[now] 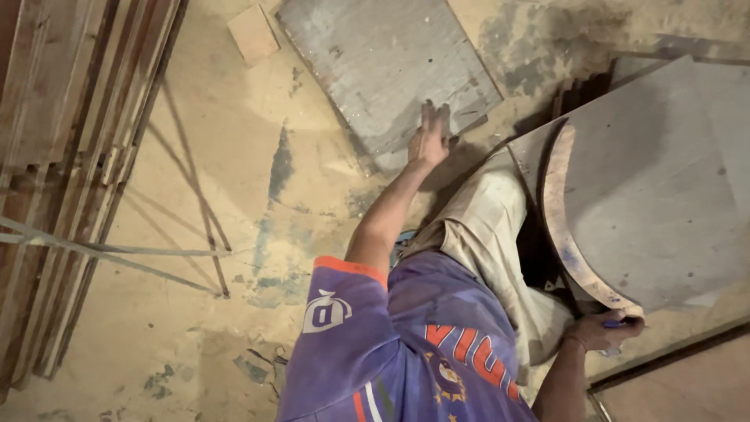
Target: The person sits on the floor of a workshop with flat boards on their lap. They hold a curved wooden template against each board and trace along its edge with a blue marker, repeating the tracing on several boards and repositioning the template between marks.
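Left hand (pixel 429 139) touches board (pixel 387 70) edge.

Matt grey board (pixel 387 66), dusty curved wooden panel (pixel 648 187) (raw reddish edge).

— What's the floor (pixel 203 156) like?
— Sandy concrete, dusted with sawdust, with dark grey patches where the dust is worn off.
— And on the left?
— Long planks (pixel 70 156) stacked side by side, with thin rods (pixel 109 254) crossing them and throwing thin shadows.
— Anything else?
— A small tan offcut (pixel 253 34) lies near the top edge. The light is warm and dim.
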### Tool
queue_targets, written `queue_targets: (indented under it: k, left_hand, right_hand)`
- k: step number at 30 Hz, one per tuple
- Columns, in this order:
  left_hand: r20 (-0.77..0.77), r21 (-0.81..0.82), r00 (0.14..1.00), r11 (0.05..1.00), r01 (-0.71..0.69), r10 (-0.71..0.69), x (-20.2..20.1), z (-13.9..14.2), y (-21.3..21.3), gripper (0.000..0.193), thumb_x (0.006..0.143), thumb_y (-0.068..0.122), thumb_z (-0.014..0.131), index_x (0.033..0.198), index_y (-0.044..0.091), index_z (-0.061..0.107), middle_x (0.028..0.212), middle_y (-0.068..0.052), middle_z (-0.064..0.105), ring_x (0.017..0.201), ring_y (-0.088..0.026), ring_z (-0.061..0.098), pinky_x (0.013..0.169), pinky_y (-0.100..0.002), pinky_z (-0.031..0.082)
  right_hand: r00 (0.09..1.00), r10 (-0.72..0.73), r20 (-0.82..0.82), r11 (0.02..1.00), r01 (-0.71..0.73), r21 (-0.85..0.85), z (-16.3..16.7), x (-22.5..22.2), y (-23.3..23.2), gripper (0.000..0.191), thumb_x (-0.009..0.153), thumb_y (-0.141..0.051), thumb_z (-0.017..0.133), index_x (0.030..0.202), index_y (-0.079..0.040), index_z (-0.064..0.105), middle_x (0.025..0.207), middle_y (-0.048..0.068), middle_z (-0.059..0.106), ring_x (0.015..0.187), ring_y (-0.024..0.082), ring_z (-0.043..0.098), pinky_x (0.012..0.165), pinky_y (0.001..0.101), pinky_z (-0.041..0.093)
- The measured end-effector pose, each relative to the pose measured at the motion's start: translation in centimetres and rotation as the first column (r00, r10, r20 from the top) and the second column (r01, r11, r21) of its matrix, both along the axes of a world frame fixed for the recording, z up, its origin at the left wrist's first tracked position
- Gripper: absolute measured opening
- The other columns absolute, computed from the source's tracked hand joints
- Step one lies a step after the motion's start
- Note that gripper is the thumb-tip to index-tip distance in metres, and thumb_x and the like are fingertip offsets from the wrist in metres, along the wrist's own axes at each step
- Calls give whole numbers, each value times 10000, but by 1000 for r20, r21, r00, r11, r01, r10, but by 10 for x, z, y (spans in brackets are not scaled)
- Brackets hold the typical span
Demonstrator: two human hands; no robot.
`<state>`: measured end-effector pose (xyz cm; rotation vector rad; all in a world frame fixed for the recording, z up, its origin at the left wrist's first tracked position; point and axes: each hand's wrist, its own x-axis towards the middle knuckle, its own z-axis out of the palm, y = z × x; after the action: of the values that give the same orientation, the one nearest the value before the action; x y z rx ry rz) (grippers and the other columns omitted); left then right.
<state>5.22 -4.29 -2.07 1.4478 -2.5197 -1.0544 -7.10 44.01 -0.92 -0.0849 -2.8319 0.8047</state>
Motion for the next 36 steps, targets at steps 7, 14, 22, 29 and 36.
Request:
queue_targets:
  k: [7, 14, 22, 29, 36]
  left_hand:
    - [117, 93, 993, 996, 6, -17, 28, -8, 8, 946, 804, 359, 786, 1575, 253, 248, 1645, -330, 20, 1096, -518, 648, 840, -541, 581]
    - [14, -6, 993, 993, -116, 116, 37, -6, 5, 970, 821, 298, 762, 1619, 226, 215, 1660, -352, 32, 1072, -536, 666, 872, -524, 599]
    - [138, 196, 974, 959, -205, 180, 58, -5, 23, 996, 775, 363, 804, 1575, 225, 227, 1649, -321, -44, 1132, -495, 632, 901, -491, 575]
    - [-19, 87, 988, 985, -150, 152, 34, -7, 17, 665, 818, 435, 773, 1353, 93, 576, 1259, -225, 695, 1199, -422, 640, 1039, -484, 512]
    - [-229, 94, 928, 956, -279, 294, -18, 10, 58, 550, 884, 399, 721, 1264, 10, 643, 1274, -242, 651, 1197, -420, 600, 1018, -472, 472]
  right_hand:
    - [996, 62, -59, 997, -65, -37, -2, 2, 2, 525, 1204, -466, 501, 1484, -25, 451, 1418, 258, 576, 1229, 449, 599, 997, 532, 470]
    - [985, 93, -147, 994, -101, -48, -2, -2, 1, 642, 1197, -514, 511, 1490, 50, 414, 1452, 299, 541, 1280, 458, 580, 1069, 505, 488]
    - [1000, 11, -14, 996, -13, -86, -4, -3, 4, 599, 1143, -469, 510, 1477, 24, 437, 1436, 267, 562, 1264, 417, 586, 1066, 500, 473]
    - [986, 58, -156, 984, -83, -159, -5, -14, 8, 636, 1149, -353, 521, 1505, 151, 371, 1515, 358, 465, 1403, 467, 491, 1172, 492, 403]
    - [740, 671, -41, 732, -652, 197, 18, -33, -6, 432, 951, -303, 705, 1246, -12, 581, 1288, 193, 632, 1229, 399, 599, 1108, 505, 479]
